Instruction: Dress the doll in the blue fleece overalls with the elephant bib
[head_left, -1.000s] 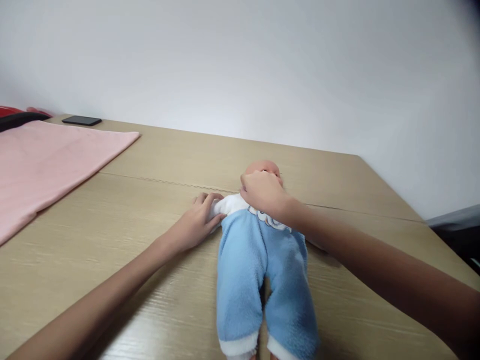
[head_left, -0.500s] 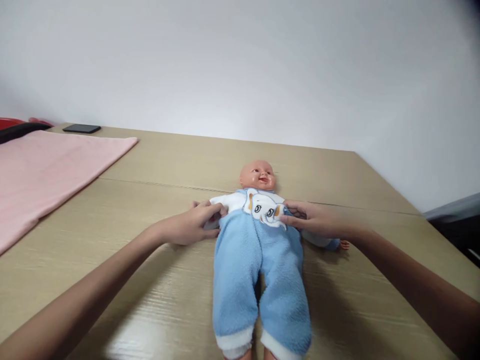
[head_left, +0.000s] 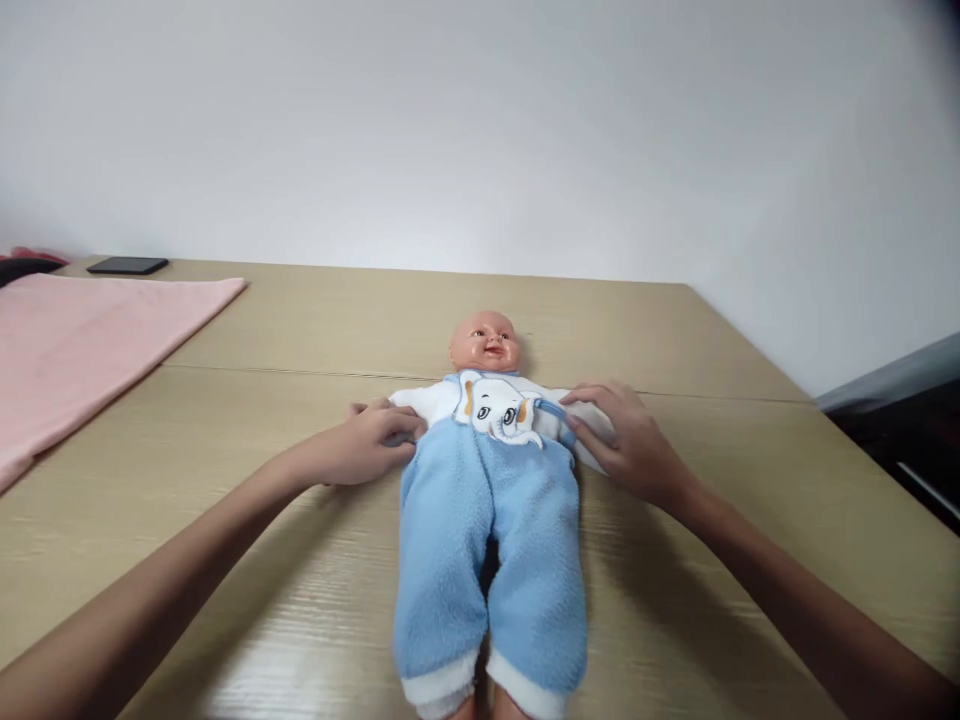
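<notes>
A baby doll point(head_left: 487, 345) lies on its back on the wooden table, head away from me and feet towards me. It wears a light blue fleece romper point(head_left: 442, 520) with white sleeves, white cuffs and an elephant face point(head_left: 495, 405) on the chest. My left hand point(head_left: 371, 440) is closed around the doll's sleeve at the left of the picture, its fingers curled in. On the other side, my right hand point(head_left: 630, 440) has its thumb and fingers on the other white sleeve point(head_left: 592, 425), beside a blue strip of trim. The doll's hands are hidden.
A pink cloth point(head_left: 97, 350) lies flat at the left of the table point(head_left: 300, 330). Behind it is a dark, flat, phone-like object point(head_left: 127, 265), with something red at the far left edge. A white wall stands behind the table; dark items are beyond its right edge.
My right hand has turned and shifted from the chest's edge outwards onto the sleeve. The doll's hand on that side no longer shows. The view has shifted slightly right.
</notes>
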